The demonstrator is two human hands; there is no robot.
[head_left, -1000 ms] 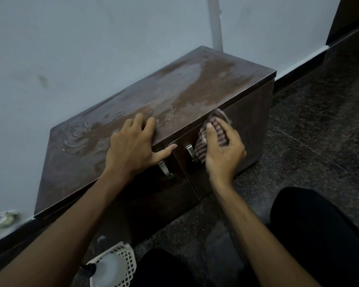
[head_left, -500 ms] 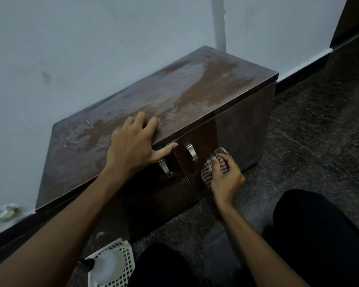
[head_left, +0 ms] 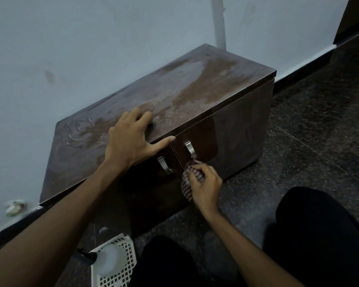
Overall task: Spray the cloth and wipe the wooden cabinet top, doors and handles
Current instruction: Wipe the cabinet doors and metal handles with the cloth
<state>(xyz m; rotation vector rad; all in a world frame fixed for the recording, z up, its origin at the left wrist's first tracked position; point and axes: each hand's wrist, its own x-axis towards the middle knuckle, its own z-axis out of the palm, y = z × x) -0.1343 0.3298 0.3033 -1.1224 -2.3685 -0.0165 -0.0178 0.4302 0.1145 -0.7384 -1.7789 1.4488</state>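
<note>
Low on the front of the cabinet [head_left: 243,129], the cloth [head_left: 186,186] is a bunched, striped wad pressed against the right door [head_left: 232,146], close to the seam between the two doors and just under the right handle [head_left: 190,150]. The right hand [head_left: 205,188] grips it with curled fingers, the thumb across the upper folds, and the cloth's lower end hangs out beneath the palm. The left handle [head_left: 164,165], a matching metal pull, sits just beside the seam on the left door [head_left: 137,183], which lies in deep shadow. Above, the left hand [head_left: 129,139] rests flat on the top [head_left: 195,90] near its front edge, fingers loosely spread and holding nothing, the thumb stretched out along the edge over the seam. The top is dark wood with pale, streaky patches and swirled marks across it. Behind the cabinet rises a pale wall [head_left: 91,48] with a dark skirting [head_left: 298,77] at its foot. Dark speckled floor [head_left: 319,131] runs to the right. Near the bottom edge, a white lattice basket [head_left: 125,274] stands on the floor with a white bottle [head_left: 109,258] lying in it, beside the person's knees [head_left: 319,235] in black cloth.
</note>
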